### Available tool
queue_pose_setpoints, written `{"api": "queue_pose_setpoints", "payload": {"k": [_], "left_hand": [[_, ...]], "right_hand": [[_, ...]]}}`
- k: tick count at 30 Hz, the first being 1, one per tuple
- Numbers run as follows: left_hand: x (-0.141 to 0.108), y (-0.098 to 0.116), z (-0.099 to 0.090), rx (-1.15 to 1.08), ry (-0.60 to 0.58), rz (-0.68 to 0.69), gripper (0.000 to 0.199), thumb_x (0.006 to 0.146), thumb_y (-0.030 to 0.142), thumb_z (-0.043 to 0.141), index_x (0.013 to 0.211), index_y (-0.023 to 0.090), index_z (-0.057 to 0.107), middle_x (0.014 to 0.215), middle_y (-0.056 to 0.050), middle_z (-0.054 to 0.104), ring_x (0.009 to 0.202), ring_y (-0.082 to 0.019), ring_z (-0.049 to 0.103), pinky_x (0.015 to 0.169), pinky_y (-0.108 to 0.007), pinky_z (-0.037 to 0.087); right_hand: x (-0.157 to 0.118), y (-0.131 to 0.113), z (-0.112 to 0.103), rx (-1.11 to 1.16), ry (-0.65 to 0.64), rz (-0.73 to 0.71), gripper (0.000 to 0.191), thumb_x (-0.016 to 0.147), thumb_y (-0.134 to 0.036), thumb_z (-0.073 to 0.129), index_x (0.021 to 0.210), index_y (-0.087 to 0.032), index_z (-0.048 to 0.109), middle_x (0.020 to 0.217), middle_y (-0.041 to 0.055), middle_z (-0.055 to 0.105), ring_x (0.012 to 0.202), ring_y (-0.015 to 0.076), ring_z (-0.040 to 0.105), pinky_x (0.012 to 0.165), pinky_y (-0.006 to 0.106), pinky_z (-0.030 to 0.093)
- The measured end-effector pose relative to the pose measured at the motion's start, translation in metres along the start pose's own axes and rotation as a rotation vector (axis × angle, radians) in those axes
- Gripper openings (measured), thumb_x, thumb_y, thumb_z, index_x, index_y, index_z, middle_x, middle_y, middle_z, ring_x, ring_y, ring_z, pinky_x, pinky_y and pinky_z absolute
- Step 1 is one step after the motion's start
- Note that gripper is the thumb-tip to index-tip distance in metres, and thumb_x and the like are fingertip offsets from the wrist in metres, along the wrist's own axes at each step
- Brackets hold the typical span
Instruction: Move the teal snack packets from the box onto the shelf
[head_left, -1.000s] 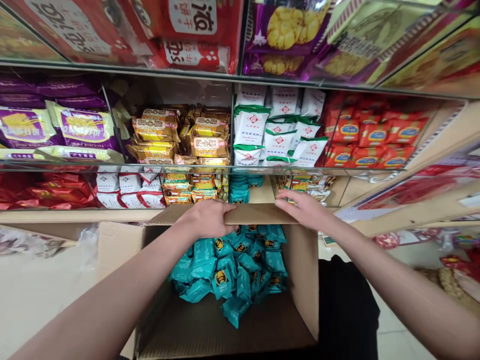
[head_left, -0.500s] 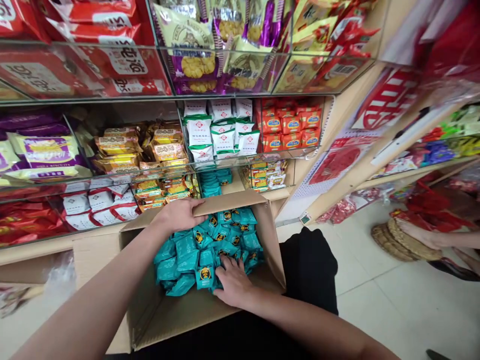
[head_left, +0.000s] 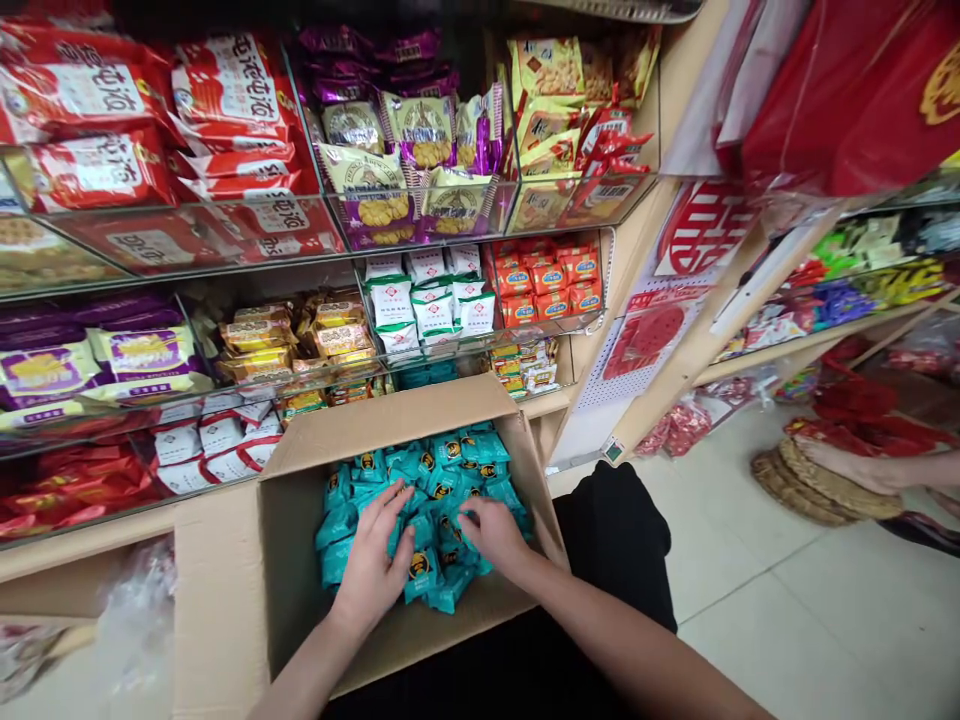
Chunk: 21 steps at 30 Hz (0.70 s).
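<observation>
One brown cardboard box (head_left: 390, 420) holds dozens of teal plastic packets (head_left: 422, 572); left hand (head_left: 376, 562) at eight o'clock spreads, right hand (head_left: 493, 532) at three curls, hold unclear.

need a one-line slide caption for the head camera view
Left hand and right hand at teal packets in an open cardboard box, before shelves of wrapped snacks.

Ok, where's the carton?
Head view, lower middle: the carton is in front of the shelves, left of the black-clad knee, left hand and right hand inside.
</observation>
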<state>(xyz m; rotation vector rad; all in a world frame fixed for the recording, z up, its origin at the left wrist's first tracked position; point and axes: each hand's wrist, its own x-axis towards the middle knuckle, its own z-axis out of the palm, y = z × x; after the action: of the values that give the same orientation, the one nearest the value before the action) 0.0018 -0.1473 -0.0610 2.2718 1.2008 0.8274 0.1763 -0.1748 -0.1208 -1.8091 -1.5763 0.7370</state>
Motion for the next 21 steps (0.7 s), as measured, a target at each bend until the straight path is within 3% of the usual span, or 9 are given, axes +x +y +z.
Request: {"api": "queue_pose_setpoints", "payload": {"k": [3, 6, 9, 11, 13, 17, 21], "left_hand": [[0.001, 0.009, 0.007, -0.33, 0.03, -0.413, 0.045, 0.078, 0.042, 0.047, 0.118, 0.022, 0.044, 0.121, -0.009, 0.05, 0.105, -0.022, 0.052, 0.078, -0.034, 0.049], [0.009, 0.027, 0.007, -0.663, -0.035, -0.643, 0.039, 0.072, 0.052, 0.051, 0.092, 0.02, 0.057, 0.085, -0.004, 0.062, 0.073, -0.017, 0.06, 0.056, -0.025, 0.049], [0.012, 0.045, 0.009, -0.851, 0.07, -0.662, 0.034, 0.066, 0.052, 0.058, 0.073, 0.019, 0.054, 0.062, 0.004, 0.055, 0.054, -0.01, 0.051, 0.046, -0.02, 0.042], [0.011, 0.053, 0.011, -0.908, 0.173, -0.654, 0.033, 0.066, 0.048, 0.061, 0.08, 0.02, 0.055, 0.067, 0.004, 0.055, 0.058, -0.01, 0.052, 0.049, -0.02, 0.043], [0.01, 0.058, 0.013, -0.926, 0.193, -0.645, 0.035, 0.067, 0.045, 0.061, 0.092, 0.021, 0.054, 0.073, 0.003, 0.056, 0.062, -0.01, 0.054, 0.055, -0.022, 0.045], [0.011, 0.059, 0.016, -0.808, 0.193, -0.576, 0.039, 0.069, 0.045, 0.059, 0.099, 0.02, 0.056, 0.072, 0.001, 0.057, 0.067, -0.012, 0.054, 0.062, -0.024, 0.045], [0.014, 0.057, 0.016, -0.653, 0.273, -0.535, 0.04, 0.075, 0.051, 0.048, 0.093, 0.018, 0.062, 0.073, -0.001, 0.059, 0.071, -0.015, 0.053, 0.065, -0.025, 0.043]], "right_hand": [[-0.002, -0.016, -0.018, 0.361, 0.0, 0.017, 0.02, 0.081, -0.03, 0.046, 0.09, -0.016, 0.056, 0.073, 0.0024, 0.06, 0.065, 0.0138, 0.056, 0.06, 0.025, 0.045], [-0.008, -0.041, -0.03, 0.843, -0.01, 0.043, 0.024, 0.074, -0.035, 0.055, 0.091, -0.018, 0.053, 0.071, -0.0003, 0.056, 0.061, 0.0121, 0.053, 0.054, 0.023, 0.043], [-0.012, -0.061, -0.031, 0.993, 0.104, 0.115, 0.028, 0.07, -0.038, 0.059, 0.089, -0.018, 0.052, 0.07, -0.0008, 0.054, 0.059, 0.0105, 0.049, 0.051, 0.021, 0.04], [-0.012, -0.068, -0.029, 1.008, 0.205, 0.148, 0.027, 0.072, -0.043, 0.057, 0.079, -0.018, 0.051, 0.066, -0.002, 0.049, 0.057, 0.0095, 0.046, 0.05, 0.02, 0.039], [-0.011, -0.07, -0.027, 1.001, 0.251, 0.181, 0.03, 0.074, -0.047, 0.052, 0.069, -0.018, 0.047, 0.061, -0.0033, 0.043, 0.055, 0.0091, 0.043, 0.049, 0.019, 0.038], [-0.009, -0.067, -0.029, 0.925, 0.226, 0.267, 0.032, 0.077, -0.052, 0.045, 0.073, -0.02, 0.045, 0.06, -0.0032, 0.039, 0.052, 0.0106, 0.042, 0.039, 0.018, 0.032], [-0.008, -0.064, -0.032, 0.78, 0.291, 0.121, 0.033, 0.081, -0.049, 0.04, 0.066, -0.019, 0.041, 0.057, -0.0035, 0.035, 0.052, 0.0101, 0.037, 0.045, 0.02, 0.031]]}}
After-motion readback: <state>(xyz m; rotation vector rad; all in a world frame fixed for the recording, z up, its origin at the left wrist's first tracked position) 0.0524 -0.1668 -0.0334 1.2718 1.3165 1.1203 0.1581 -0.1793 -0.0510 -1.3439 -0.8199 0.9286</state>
